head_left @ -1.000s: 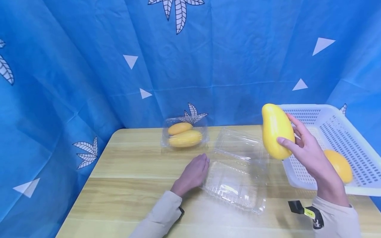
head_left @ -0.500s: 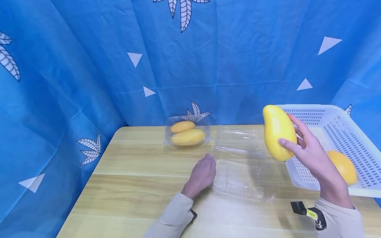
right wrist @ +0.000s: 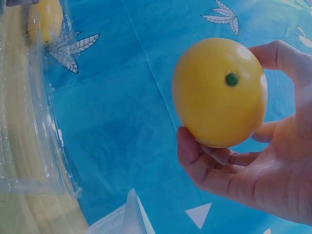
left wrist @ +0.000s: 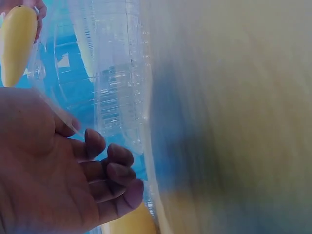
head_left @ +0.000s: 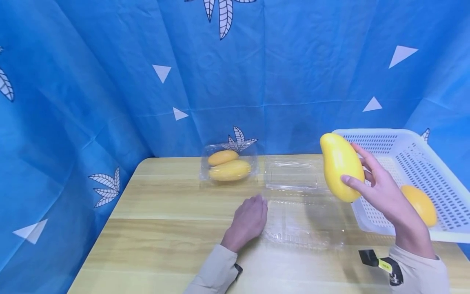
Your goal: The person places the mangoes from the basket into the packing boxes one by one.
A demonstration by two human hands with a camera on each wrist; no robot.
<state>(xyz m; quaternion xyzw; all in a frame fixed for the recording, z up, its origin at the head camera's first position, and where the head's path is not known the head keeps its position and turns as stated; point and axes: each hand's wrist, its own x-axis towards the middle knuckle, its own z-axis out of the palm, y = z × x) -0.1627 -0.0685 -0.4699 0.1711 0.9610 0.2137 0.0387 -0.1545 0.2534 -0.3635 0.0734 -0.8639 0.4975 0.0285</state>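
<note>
No words or numbers can be read. The one thing that looks like a label is a small yellow tag (head_left: pixel 385 265). It is on a black strap (head_left: pixel 396 272), and the strap is on the right sleeve (head_left: pixel 422 269). All of that is on the near side of the white basket (head_left: pixel 449 237). The tag has tiny dark marks (head_left: pixel 384 265) on it (letters or numbers, I can't tell which, because they are so small and blurry). The strap has a little white print (head_left: pixel 395 280) too, also on the basket's near side, and it is too small to read.
</note>
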